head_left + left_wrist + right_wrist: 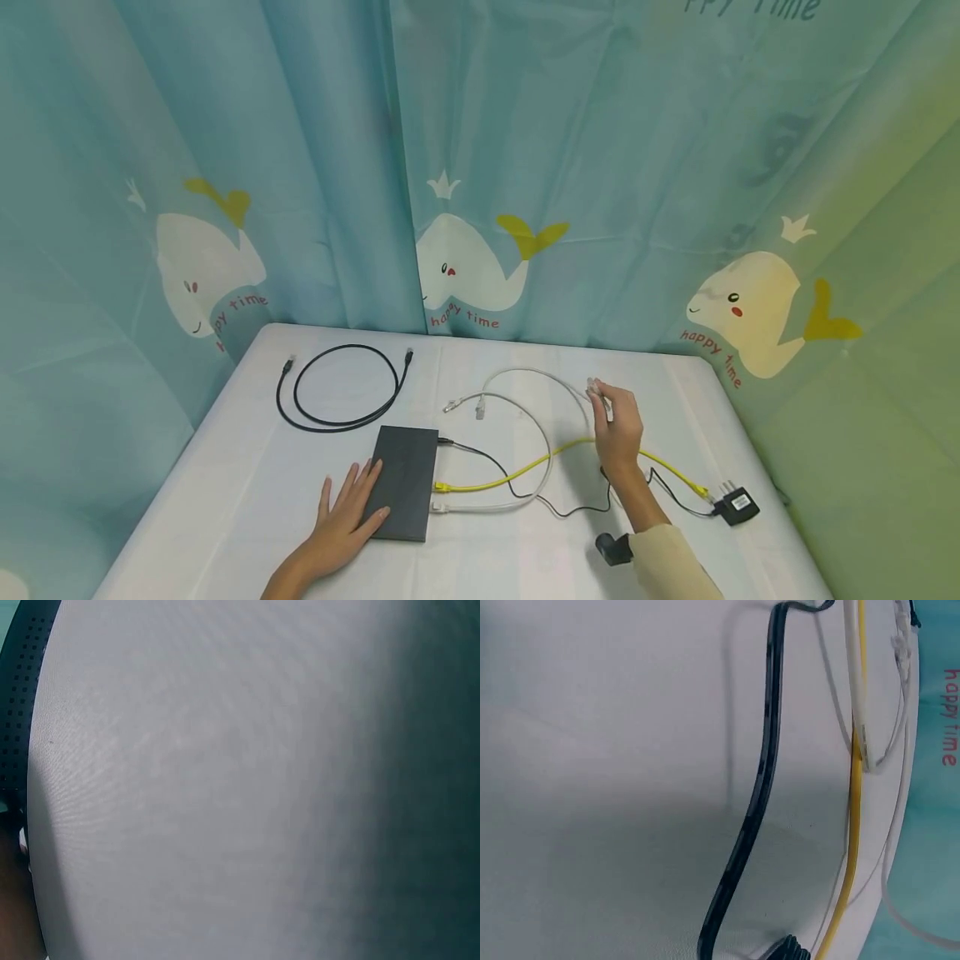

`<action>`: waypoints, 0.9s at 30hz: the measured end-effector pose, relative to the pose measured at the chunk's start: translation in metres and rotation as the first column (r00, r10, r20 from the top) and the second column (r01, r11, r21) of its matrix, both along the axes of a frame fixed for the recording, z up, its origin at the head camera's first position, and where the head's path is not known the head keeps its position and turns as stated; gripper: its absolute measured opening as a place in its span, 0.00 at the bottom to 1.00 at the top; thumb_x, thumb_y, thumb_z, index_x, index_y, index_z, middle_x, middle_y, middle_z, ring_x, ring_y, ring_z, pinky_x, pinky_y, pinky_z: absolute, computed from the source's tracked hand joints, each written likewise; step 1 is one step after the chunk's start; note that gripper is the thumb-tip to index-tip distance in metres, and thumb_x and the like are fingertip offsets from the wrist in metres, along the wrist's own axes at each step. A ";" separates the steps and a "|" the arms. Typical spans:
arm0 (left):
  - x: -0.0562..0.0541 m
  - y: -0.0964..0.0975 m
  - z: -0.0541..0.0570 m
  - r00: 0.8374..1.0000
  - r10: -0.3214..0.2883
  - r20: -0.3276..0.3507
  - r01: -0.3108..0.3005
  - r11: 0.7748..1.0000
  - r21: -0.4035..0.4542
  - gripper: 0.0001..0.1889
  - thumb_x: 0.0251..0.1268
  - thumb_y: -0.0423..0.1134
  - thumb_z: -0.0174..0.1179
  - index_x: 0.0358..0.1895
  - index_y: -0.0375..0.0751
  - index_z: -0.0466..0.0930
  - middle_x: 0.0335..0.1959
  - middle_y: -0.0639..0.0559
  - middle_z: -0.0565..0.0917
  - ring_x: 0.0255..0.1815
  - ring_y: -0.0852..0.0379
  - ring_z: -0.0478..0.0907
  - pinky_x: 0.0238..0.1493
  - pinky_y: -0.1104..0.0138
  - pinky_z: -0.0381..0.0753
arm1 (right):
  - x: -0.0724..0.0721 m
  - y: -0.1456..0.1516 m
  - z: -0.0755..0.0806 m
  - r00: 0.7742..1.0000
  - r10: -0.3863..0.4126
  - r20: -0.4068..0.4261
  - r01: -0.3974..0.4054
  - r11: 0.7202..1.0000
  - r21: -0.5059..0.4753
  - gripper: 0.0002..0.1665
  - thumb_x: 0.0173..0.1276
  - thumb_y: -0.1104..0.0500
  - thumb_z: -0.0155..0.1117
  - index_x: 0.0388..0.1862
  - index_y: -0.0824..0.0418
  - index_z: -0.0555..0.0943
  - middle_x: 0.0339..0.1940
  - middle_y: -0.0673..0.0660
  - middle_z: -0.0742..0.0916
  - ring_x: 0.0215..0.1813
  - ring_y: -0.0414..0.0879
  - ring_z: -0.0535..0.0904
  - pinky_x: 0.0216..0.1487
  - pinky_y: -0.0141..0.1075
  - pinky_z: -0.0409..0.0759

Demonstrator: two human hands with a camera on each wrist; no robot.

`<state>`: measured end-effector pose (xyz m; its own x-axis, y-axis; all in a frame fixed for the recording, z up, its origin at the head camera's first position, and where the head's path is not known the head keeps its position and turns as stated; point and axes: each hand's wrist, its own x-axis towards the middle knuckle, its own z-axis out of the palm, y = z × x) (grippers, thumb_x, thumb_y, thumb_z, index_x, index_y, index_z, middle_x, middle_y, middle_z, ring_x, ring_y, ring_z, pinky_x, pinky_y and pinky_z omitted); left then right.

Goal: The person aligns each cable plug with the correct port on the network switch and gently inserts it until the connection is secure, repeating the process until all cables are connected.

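My left hand (341,529) rests with spread fingers on the left side of a flat black network box (408,483); its perforated side (19,697) shows in the left wrist view. At the right, my right hand (618,425) pinches the clear plug (592,386) of a grey network cable (525,370), raised over the table. That cable's other plug (480,408) lies nearer the middle. A yellow network cable (495,483) and a white network cable (543,446) run from the box's right side. Neither hand shows clearly in its wrist view.
A coiled black cable (345,425) lies at the back left. From the box, a thin black power cord (555,510) leads to a power adapter (737,506) at the right. A black wrist camera (613,548) sits by the right sleeve. Curtains surround the white table (247,467).
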<state>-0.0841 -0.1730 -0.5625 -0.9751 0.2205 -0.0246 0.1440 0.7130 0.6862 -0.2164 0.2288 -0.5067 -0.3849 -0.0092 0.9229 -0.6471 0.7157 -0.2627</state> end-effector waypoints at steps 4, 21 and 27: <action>0.000 0.000 0.001 1.000 0.002 -0.001 -0.002 1.000 0.004 0.37 0.69 0.53 0.51 0.73 0.37 0.51 0.73 0.36 0.52 0.73 0.36 0.38 0.63 0.43 0.17 | 0.004 -0.003 -0.002 0.998 0.047 0.028 -0.048 0.998 0.040 0.17 0.72 0.57 0.55 0.40 0.73 0.80 0.33 0.62 0.83 0.32 0.53 0.77 0.30 0.31 0.73; 0.000 0.000 0.000 1.000 -0.004 0.008 0.004 1.000 0.003 0.37 0.69 0.54 0.50 0.74 0.38 0.50 0.73 0.36 0.52 0.73 0.36 0.37 0.63 0.42 0.16 | 0.011 -0.008 -0.007 1.000 -0.024 0.021 0.023 0.998 0.058 0.21 0.76 0.54 0.48 0.50 0.73 0.67 0.30 0.65 0.80 0.23 0.50 0.78 0.21 0.34 0.78; 0.000 0.000 0.001 1.000 -0.003 0.011 0.003 1.000 0.006 0.37 0.69 0.53 0.50 0.74 0.38 0.50 0.73 0.36 0.51 0.73 0.36 0.37 0.63 0.42 0.16 | 0.008 -0.005 -0.002 0.999 0.032 0.001 -0.032 0.999 -0.027 0.17 0.72 0.58 0.54 0.37 0.74 0.68 0.33 0.66 0.76 0.26 0.48 0.71 0.24 0.29 0.71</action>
